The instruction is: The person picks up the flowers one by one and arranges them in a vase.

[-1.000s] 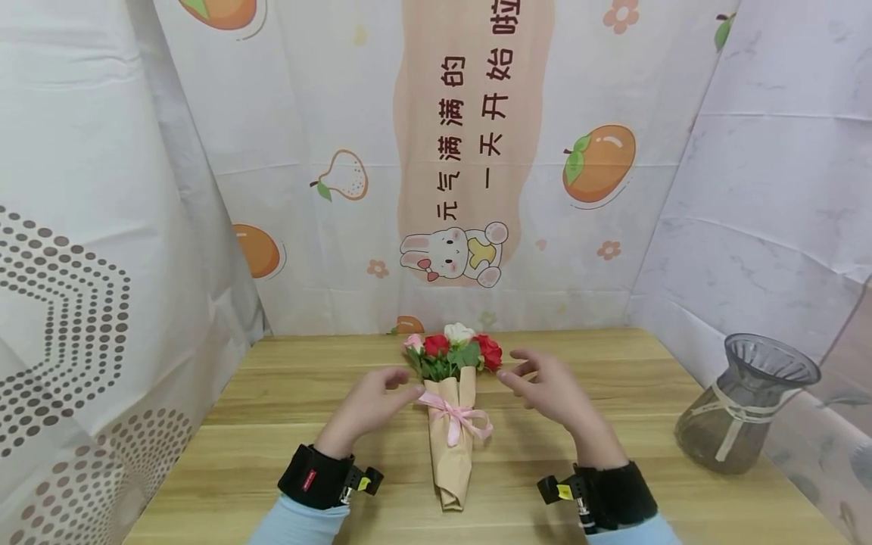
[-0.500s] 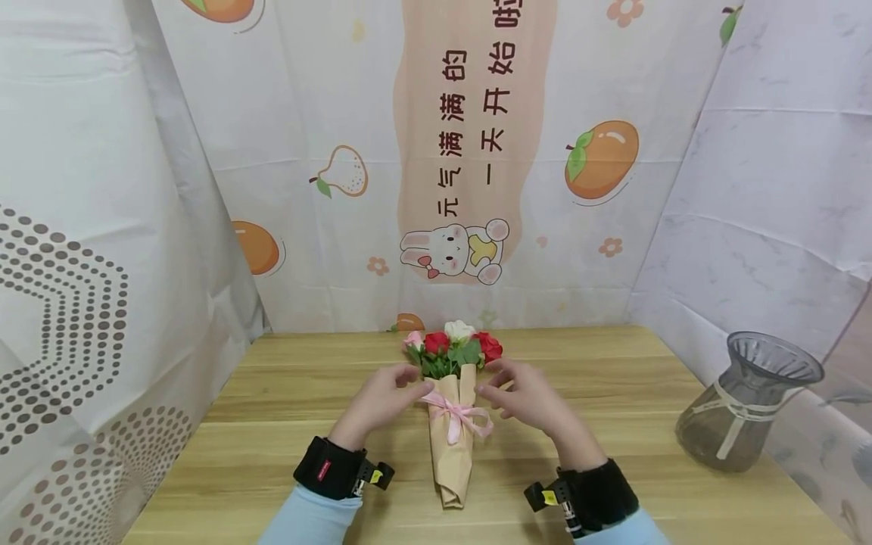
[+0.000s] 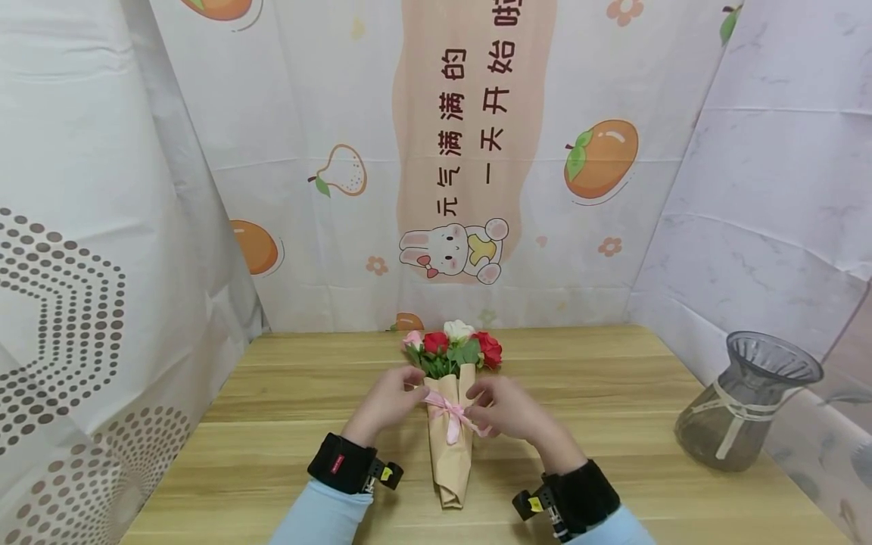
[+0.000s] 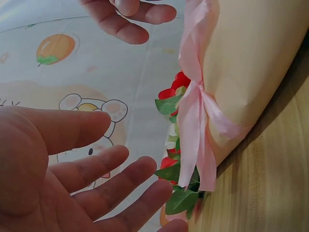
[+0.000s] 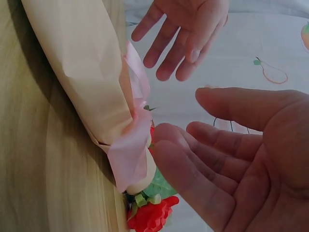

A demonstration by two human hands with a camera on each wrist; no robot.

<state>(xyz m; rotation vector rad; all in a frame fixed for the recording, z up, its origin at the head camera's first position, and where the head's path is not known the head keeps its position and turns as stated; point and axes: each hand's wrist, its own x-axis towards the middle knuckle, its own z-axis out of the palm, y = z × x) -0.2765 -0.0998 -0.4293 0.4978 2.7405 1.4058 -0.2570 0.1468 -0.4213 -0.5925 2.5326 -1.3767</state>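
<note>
A bouquet wrapped in brown paper (image 3: 451, 468) lies on the table, its red, white and pink roses (image 3: 436, 343) pointing away from me. A pink ribbon (image 4: 195, 130) is tied in a bow around the paper. My left hand (image 3: 390, 401) is at the left side of the bow, its fingers spread and relaxed, holding nothing. On the other side my right hand (image 3: 509, 412) has its fingertips right at the ribbon's right loop, overlapping it in the head view. In the right wrist view, the thumb of that hand stands apart from its loosely bent fingers (image 5: 181, 169).
A smoky glass vase (image 3: 729, 424) with a pale cord tied around it stands at the right of the wooden table (image 3: 286, 446). A printed curtain (image 3: 327, 242) hangs behind the table, and more cloth hangs at both sides.
My right hand has moved left and down toward me, from beside the roses to the bow. The left hand has shifted slightly right, closer to the ribbon. The bouquet lies where it was.
</note>
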